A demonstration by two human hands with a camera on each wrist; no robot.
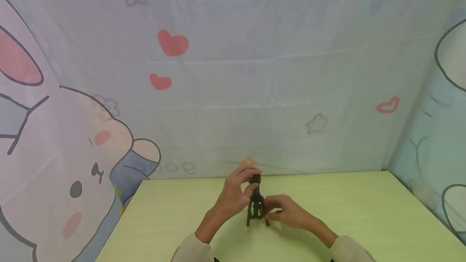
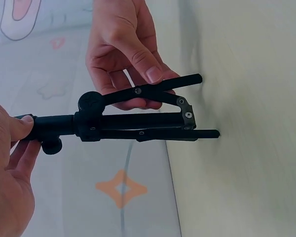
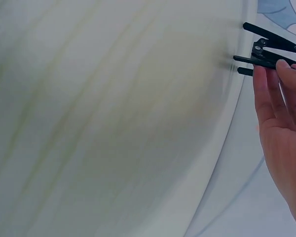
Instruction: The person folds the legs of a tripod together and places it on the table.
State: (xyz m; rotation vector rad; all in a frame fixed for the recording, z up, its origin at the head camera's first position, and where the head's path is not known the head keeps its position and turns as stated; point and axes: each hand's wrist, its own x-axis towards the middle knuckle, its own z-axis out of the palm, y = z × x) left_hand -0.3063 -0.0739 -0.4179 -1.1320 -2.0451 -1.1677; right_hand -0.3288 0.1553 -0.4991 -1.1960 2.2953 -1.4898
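Note:
A small black tripod [image 1: 257, 210] stands upright on the table, its legs only slightly spread. My left hand [image 1: 233, 192] grips its top between thumb and fingers, just above a round knob [image 2: 52, 145] in the left wrist view. Lower down, my right hand [image 1: 288, 212] pinches one leg [image 2: 185, 81], with the thumb on one side and the fingers behind it. In the right wrist view the leg feet [image 3: 242, 58] show close over the tabletop, and the tripod's upper part lies outside that frame.
The pale yellow-green table [image 1: 174, 213] reaches back to a cloth backdrop [image 1: 225, 124] printed with hearts, stars and a large rabbit. More printed cloth [image 1: 437, 140] hangs along the right side. Light sleeves [image 1: 193, 250] cover both forearms.

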